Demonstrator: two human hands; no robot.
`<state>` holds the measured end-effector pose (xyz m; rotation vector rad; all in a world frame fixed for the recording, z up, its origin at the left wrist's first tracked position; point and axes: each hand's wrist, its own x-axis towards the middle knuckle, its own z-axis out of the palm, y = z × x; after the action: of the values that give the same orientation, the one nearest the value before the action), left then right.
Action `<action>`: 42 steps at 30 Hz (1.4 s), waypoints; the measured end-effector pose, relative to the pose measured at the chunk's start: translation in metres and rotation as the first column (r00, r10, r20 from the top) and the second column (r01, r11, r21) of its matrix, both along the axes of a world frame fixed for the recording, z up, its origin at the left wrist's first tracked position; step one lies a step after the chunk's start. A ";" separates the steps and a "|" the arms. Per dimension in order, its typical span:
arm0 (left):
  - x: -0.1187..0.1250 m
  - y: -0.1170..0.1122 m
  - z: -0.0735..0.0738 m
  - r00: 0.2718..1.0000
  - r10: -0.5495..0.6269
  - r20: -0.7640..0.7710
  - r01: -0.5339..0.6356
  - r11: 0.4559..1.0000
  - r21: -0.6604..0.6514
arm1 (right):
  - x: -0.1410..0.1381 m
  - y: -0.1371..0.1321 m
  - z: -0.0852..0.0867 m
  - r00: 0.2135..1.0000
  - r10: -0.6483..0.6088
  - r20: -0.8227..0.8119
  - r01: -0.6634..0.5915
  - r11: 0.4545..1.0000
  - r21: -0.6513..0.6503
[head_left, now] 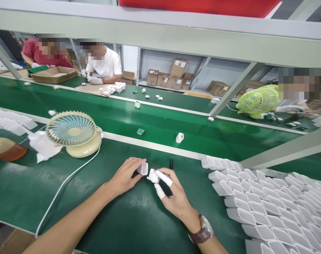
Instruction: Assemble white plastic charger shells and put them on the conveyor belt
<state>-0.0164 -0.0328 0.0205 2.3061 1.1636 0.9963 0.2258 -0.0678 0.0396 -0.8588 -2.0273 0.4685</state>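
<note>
Over the green work surface [128, 215], my left hand [125, 174] grips a white plastic housing [143, 169], its hollow opening turned toward my right hand. Between thumb and finger of my right hand [173, 195] is a small white charger insert [153, 176]; white finger cots cover those two fingertips. A narrow gap separates insert and housing. Just behind my right hand stands a pair of dark tweezers-like prongs [171, 162]. Many empty white housings [255, 208] lie in rows to the right of my right hand.
A cream fan [74, 132] with a white cable [62, 187] stands at left. On the green belt [118, 120] lie a circuit board [140, 131] and a white charger [179, 137]. A slanted metal post [287, 153] crosses the right side. Co-workers sit across the belt.
</note>
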 end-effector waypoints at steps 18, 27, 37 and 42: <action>0.004 -0.006 -0.002 0.999 -0.041 -0.026 0.040 0.999 -0.028 | 0.001 -0.002 0.000 0.995 -0.006 0.103 0.000 0.998 0.057; 0.005 -0.007 -0.003 0.997 -0.078 -0.022 0.077 0.996 -0.036 | 0.002 -0.002 -0.002 0.989 -0.013 0.148 0.002 0.997 0.072; 0.010 -0.009 -0.003 0.996 -0.088 0.018 0.089 0.988 -0.123 | 0.001 -0.001 -0.002 0.986 -0.012 0.167 0.003 0.999 0.050; 0.008 -0.016 0.000 0.990 -0.141 0.003 0.136 0.953 -0.271 | 0.003 0.001 -0.001 0.984 0.002 0.180 -0.004 1.000 0.010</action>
<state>-0.0083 -0.0488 0.0201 2.1473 1.0546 0.7195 0.2290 -0.0667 0.0382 -0.9205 -2.1938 0.3929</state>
